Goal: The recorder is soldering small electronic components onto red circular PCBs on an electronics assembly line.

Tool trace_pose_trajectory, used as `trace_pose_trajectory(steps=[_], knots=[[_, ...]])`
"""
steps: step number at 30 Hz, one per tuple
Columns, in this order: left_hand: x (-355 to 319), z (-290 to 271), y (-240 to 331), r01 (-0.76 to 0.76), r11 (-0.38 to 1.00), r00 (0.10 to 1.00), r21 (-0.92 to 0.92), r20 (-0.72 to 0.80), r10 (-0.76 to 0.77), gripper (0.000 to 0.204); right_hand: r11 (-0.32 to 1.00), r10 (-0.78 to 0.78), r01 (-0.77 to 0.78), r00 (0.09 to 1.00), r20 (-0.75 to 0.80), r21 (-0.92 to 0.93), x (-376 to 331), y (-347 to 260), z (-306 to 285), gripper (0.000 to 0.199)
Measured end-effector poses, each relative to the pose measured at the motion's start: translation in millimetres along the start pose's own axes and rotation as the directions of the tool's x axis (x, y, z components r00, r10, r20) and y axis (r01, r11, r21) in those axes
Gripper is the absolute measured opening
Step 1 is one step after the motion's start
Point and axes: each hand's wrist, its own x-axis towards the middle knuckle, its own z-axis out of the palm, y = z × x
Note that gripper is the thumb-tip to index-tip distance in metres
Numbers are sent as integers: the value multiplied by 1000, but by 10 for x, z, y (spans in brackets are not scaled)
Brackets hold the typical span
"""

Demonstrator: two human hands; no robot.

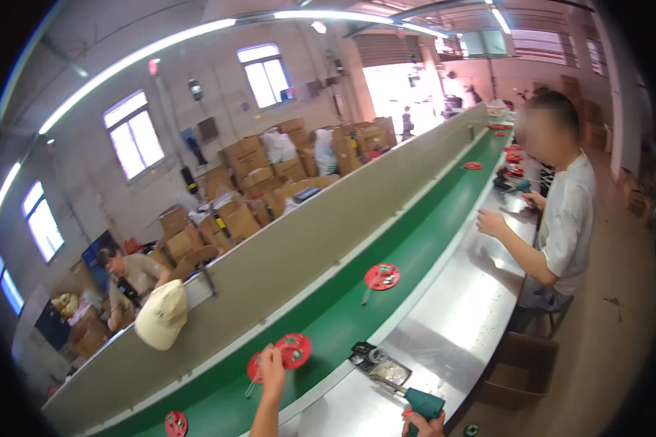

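Observation:
My left hand reaches out over the green conveyor belt and touches a red round disc carrying small parts; a second red disc lies partly behind the hand. Whether the fingers grip a disc is unclear. My right hand sits at the bottom edge, closed around the handle of a teal power screwdriver. The tool's tip points toward a small black fixture on the steel worktop.
Another red disc rides the belt further along, and one sits at the lower left. A co-worker in a white shirt sits at the worktop to the right. A cardboard box stands on the floor. A beige partition borders the belt.

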Motion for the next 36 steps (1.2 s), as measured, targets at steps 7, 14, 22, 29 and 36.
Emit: trace_pose_trajectory(steps=[7,14,22,29,36], knots=[[-2546,-789,1166,204,944,969,260,-191,-157,38,988,-141,144,987,71,-46,-147,125,35,7],[-3258,-1574,1205,-45,882,992,469,-81,94,21,999,-48,47,997,-53,-17,-145,430,54,18],[-3648,-1448,1158,94,682,979,725,-193,70,45,989,-75,72,997,-20,-127,-157,499,47,26],[-3455,-2133,1457,-20,837,904,547,-348,249,45,979,-142,144,990,27,-147,-201,446,160,24],[-3053,-3018,924,171,511,968,842,-241,74,15,986,-118,122,992,40,-112,-183,465,127,24]])
